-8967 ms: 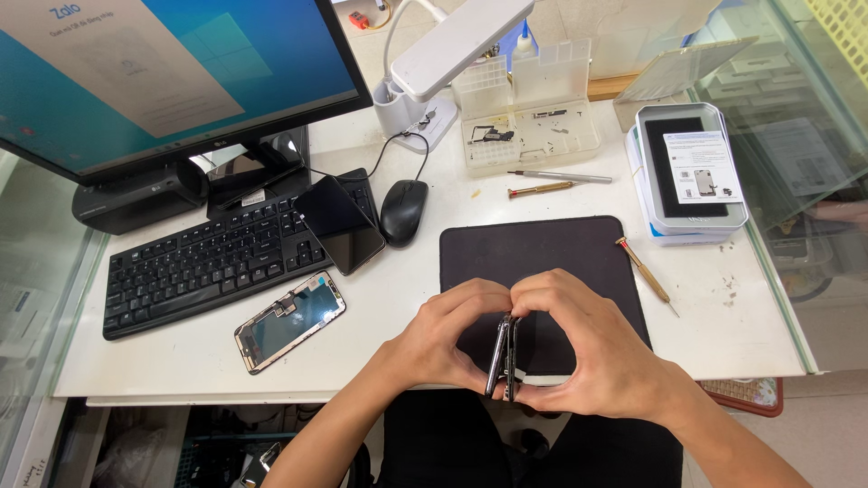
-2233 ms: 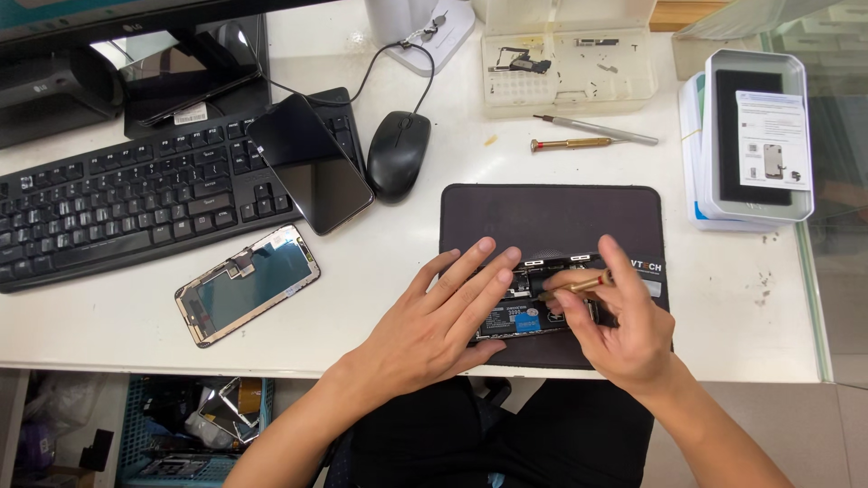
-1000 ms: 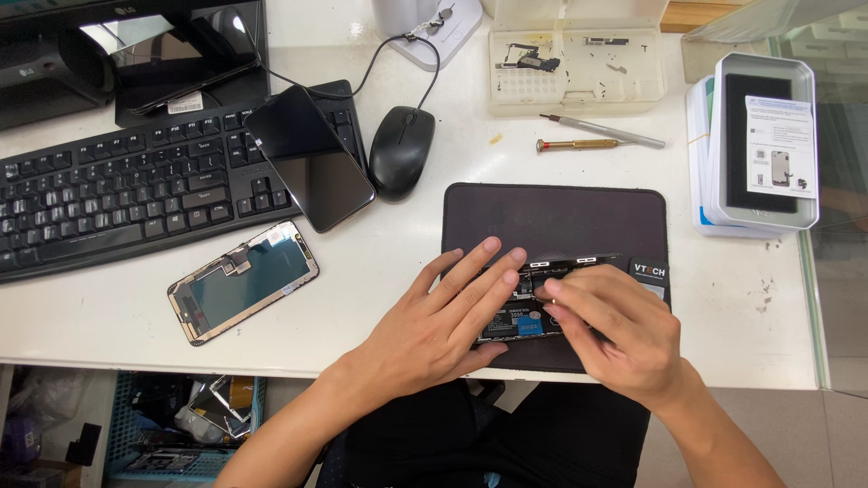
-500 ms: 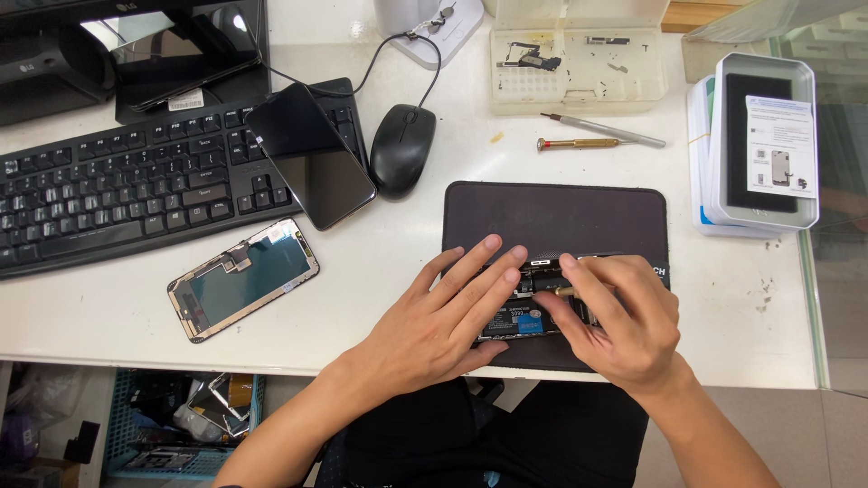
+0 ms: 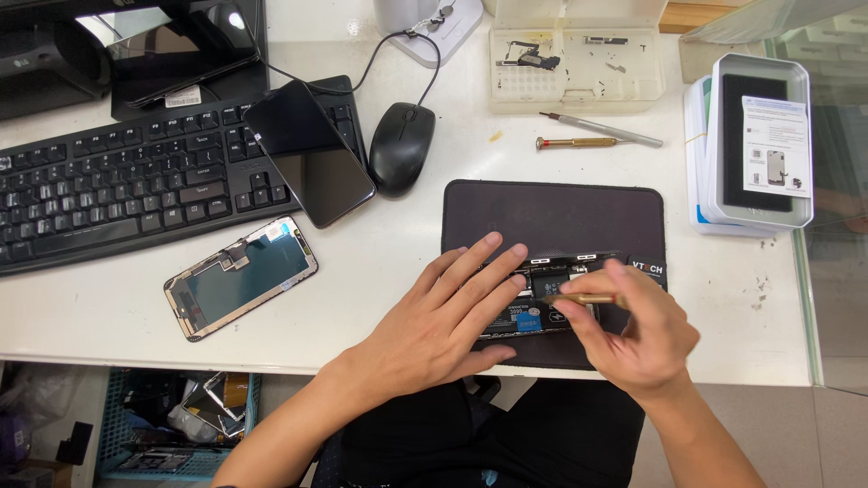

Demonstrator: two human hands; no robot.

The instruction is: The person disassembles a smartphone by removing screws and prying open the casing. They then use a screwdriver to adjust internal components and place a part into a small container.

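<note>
Black mat (image 5: 551,212): near its front edge an opened phone (image 5: 533,303) is pinned by the flat, spread left hand (image 5: 443,321); a screwdriver (image 5: 588,298) is pinched in the right hand (image 5: 633,334).

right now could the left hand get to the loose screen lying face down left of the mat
Probably yes. The left hand lies flat on the opened phone on the mat, and the detached screen lies to its left with only bare white desk between them. It would have to let go of the phone first.
</note>
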